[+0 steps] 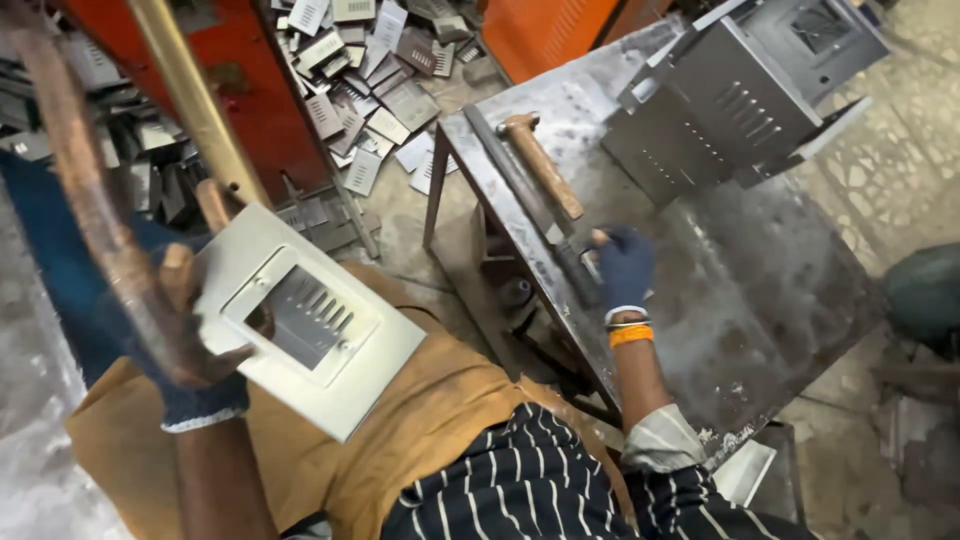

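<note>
While your left hand [195, 340] pinches louvered plate [310, 320] over lap, right hand [622, 268] closed on steel bar [530, 205] at tabletop [760, 290] edge. Risk: one-handed grip lets plate tilt, slip; hammer [542, 165] beside bar could get knocked off.

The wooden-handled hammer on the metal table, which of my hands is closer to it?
Right. Your right hand rests on the metal table just below the hammer. Your left hand is off the table, holding a slotted metal plate.
</note>
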